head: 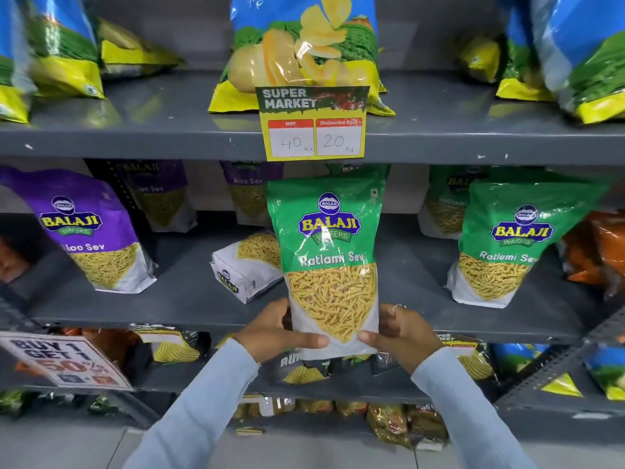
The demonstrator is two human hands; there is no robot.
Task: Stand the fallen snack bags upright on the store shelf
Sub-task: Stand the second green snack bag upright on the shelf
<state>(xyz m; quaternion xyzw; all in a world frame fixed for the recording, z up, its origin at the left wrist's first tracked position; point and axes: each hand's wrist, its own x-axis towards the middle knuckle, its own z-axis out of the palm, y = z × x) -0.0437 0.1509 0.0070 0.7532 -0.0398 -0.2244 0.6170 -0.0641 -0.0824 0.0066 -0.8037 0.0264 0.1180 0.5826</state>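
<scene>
Green snack bag — long axis upright, bottom corners clamped between left hand and right hand, just off the shelf front edge.

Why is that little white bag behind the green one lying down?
It is tipped over: the white bag lies on its side on the middle shelf, its logo turned sideways. Why it fell cannot be told.

Green bag reads "Balaji Ratlami Sev"; price tag "40, 20".
</scene>
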